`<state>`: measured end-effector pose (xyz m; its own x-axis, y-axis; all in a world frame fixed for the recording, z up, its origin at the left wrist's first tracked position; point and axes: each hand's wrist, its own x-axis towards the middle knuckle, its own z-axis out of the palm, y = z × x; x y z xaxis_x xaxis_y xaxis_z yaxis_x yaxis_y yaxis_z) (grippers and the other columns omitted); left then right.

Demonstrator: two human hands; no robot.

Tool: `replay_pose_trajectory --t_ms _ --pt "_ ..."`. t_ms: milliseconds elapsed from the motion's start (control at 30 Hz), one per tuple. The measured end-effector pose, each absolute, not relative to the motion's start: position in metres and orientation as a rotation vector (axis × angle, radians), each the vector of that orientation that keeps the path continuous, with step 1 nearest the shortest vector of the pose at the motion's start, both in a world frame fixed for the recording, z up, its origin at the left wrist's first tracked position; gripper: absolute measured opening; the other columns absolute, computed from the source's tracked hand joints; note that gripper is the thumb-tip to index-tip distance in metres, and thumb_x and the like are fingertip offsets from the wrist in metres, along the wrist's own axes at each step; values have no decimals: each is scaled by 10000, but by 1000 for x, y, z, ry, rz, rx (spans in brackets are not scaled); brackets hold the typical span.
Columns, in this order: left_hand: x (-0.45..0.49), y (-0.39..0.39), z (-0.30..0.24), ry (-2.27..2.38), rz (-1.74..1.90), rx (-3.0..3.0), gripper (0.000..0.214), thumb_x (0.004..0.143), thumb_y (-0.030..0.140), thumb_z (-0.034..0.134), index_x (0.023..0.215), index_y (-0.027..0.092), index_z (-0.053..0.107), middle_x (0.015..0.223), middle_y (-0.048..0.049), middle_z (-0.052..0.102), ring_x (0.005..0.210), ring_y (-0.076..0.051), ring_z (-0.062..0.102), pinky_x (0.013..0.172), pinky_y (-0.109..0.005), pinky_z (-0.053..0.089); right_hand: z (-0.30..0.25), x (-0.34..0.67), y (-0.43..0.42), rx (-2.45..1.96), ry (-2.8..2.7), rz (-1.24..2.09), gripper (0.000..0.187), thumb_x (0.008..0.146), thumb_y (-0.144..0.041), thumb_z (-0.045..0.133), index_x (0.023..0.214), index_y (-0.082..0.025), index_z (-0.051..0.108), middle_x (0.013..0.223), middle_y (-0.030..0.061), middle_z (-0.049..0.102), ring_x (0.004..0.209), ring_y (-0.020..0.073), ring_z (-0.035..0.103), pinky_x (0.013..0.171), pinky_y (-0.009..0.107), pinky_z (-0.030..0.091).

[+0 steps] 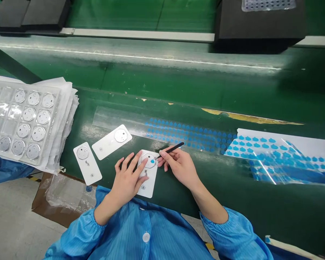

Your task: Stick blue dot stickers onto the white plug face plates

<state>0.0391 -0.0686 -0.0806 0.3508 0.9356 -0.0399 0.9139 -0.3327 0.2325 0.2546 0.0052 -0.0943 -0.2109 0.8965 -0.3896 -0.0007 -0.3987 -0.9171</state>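
Note:
In front of me lies a white rectangular panel (pixel 148 182) with dark printed characters and a round silver-white disc at its far end. My left hand (pixel 128 177) rests on its left side, fingers spread, the index finger reaching onto the disc. A slim black pair of tweezers (pixel 171 148) is pinched in my right hand (pixel 180 164). Its tip is beside a small blue sticker (pixel 152 161) on the disc; whether it grips the sticker I cannot tell. Two similar white panels, one upper (pixel 108 144) and one left (pixel 88 164), lie left of my hands.
A clear tray (pixel 50 135) with several silver discs sits on stacked white sheets (pixel 72 104) at left. Blue-sticker film (pixel 178 131) stretches behind the panel, with more sticker sheets (pixel 262 146) at right. Black blocks (pixel 260 25) stand at the back; a cardboard box (pixel 50 213) is below.

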Motion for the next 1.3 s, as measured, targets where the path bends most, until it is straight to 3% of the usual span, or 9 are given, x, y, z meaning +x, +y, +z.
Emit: replay_pose_trajectory --t_ms 867,1067,1200,1300 --pt "39 -69 -81 1663 140 2396 539 1029 483 516 1537 309 468 1687 6 296 1497 -269 353 1160 -471 260 -94 256 6 -1397 -1185 1664 453 935 -583 717 968 -134 664 784 103 726 619 202 717 445 231 552" --pt "43 -69 -76 1665 50 2438 478 1023 440 538 1496 478 480 1698 -8 265 1507 -302 372 1165 -503 281 -97 255 4 -1384 -1238 1641 436 944 -587 708 990 -155 667 789 81 721 602 194 698 480 264 562" --pt "50 -67 -69 1680 -39 2484 509 1025 420 521 1530 416 462 1683 -52 301 1478 -340 416 1154 -539 333 -92 257 1 -1336 -1226 1570 361 977 -539 684 1007 -181 644 756 48 693 612 196 680 510 294 560" --pt "55 -65 -64 1680 -108 2518 510 1038 407 481 1546 373 450 1666 -86 334 1458 -367 447 1131 -571 367 -86 261 -3 -1342 -1307 1267 257 1048 -437 594 950 -201 623 828 47 665 708 191 662 635 327 549"
